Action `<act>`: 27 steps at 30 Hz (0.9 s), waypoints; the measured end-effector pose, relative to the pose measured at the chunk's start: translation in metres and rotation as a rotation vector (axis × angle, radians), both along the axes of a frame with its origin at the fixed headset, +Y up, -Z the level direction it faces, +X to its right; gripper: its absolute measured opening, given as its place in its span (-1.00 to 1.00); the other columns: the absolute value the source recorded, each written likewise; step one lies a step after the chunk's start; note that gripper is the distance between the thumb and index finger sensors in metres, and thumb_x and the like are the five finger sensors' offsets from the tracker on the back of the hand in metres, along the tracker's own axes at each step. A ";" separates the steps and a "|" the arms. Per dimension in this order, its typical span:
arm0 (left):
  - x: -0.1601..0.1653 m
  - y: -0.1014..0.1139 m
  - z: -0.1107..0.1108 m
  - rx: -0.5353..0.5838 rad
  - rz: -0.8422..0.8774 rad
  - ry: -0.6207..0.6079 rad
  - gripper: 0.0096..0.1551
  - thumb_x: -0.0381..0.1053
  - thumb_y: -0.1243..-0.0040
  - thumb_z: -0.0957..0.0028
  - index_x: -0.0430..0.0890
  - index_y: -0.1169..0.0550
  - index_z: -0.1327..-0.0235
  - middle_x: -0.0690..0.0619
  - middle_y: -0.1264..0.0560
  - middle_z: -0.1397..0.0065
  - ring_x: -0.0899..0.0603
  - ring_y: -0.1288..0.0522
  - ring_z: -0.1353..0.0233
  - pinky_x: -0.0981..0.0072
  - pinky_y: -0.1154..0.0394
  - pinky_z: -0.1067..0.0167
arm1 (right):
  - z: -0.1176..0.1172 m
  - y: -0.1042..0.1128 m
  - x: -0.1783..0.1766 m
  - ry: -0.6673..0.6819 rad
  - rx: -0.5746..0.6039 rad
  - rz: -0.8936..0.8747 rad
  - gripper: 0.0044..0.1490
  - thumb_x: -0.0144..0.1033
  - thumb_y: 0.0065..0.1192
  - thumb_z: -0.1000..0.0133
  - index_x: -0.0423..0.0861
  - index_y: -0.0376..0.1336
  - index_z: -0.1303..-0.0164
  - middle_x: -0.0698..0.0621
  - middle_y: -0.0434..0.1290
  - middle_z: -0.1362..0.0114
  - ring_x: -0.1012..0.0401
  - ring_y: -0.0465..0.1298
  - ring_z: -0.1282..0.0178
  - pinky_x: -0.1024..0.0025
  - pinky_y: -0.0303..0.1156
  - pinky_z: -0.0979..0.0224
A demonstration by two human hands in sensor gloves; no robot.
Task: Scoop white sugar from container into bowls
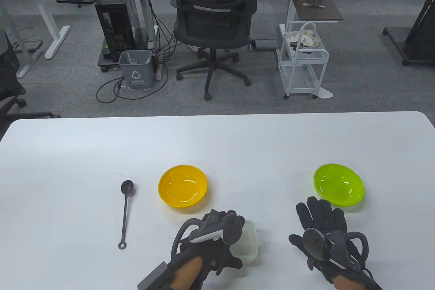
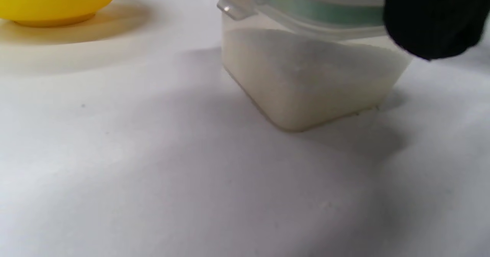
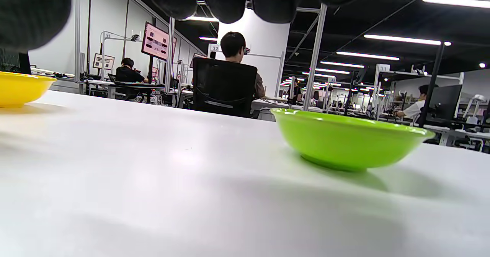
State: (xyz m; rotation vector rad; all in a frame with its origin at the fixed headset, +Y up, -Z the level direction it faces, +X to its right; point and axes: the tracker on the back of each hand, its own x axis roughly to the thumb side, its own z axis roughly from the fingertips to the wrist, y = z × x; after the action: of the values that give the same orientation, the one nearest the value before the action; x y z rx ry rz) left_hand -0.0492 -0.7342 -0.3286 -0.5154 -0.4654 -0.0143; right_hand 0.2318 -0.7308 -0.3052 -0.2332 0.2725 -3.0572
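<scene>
A clear lidded container (image 1: 250, 240) of white sugar stands on the white table (image 1: 217, 140) near the front edge. My left hand (image 1: 236, 227) wraps around its left side. In the left wrist view a gloved fingertip (image 2: 432, 15) lies against the container (image 2: 310, 73) just under its closed lid. A black scoop (image 1: 125, 211) lies flat on the table, left of the empty yellow bowl (image 1: 183, 185). My right hand (image 1: 312, 222) rests flat and open on the table, holding nothing, just in front of the empty green bowl (image 1: 338, 184). The right wrist view shows the green bowl (image 3: 350, 138) close ahead.
The yellow bowl also shows in the left wrist view (image 2: 53, 0) and the right wrist view (image 3: 21, 88). Beyond the table's far edge stand an office chair (image 1: 214, 14), a grey bin (image 1: 136, 67) and a white cart (image 1: 302, 62).
</scene>
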 end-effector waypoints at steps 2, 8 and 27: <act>0.000 0.000 0.000 0.008 0.005 -0.003 0.37 0.52 -0.29 0.27 0.24 0.20 -0.64 0.15 0.29 -0.80 -0.16 0.16 -0.86 -0.24 0.24 -0.71 | 0.001 0.000 0.002 -0.006 0.005 0.001 0.10 0.44 0.16 0.05 0.22 -0.10 -0.64 -0.07 -0.10 -0.79 -0.13 0.04 -0.79 -0.23 0.01 -0.68; -0.002 -0.002 0.000 0.023 0.041 -0.003 0.35 0.51 -0.31 0.27 0.25 0.16 -0.65 0.15 0.26 -0.81 -0.17 0.14 -0.86 -0.24 0.22 -0.71 | 0.001 0.000 0.002 -0.011 -0.002 -0.022 0.09 0.43 0.16 0.05 0.20 -0.09 -0.64 -0.08 -0.08 -0.78 -0.13 0.05 -0.78 -0.22 0.02 -0.67; -0.053 0.039 -0.003 0.145 0.146 0.032 0.33 0.52 -0.30 0.29 0.23 0.11 -0.65 0.10 0.21 -0.80 -0.21 0.10 -0.83 -0.27 0.19 -0.66 | 0.002 0.002 0.002 -0.015 0.010 -0.049 0.09 0.43 0.15 0.04 0.19 -0.08 -0.63 -0.08 -0.07 -0.78 -0.13 0.07 -0.77 -0.21 0.03 -0.67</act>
State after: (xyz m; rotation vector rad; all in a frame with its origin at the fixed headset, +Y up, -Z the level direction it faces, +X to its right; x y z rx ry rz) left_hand -0.1025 -0.6955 -0.3319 -0.3378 -0.4660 0.0999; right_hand 0.2342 -0.7290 -0.3028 -0.2054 0.2974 -3.1033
